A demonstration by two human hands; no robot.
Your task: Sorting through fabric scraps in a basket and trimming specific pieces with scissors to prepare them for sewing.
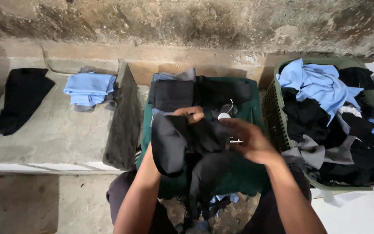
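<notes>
**Two hands on one dark garment**

Both hands hold a dark garment (187,147) above the green tabletop (243,173). The left hand (190,114) pinches its top edge; the right hand (249,141), fingers part-curled, grips its side. Behind the garment lie folded dark clothes (174,94). Right of the tabletop stands a green basket (271,108) heaped with clothes; left, a blue pile (89,88) rests on a concrete ledge (53,134).

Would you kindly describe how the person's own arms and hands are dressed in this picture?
Both forearms are bare, with no sleeves in view. The left hand and right hand wear no gloves; I can make out no rings, watch or bracelets, though the right hand is blurred.
</notes>
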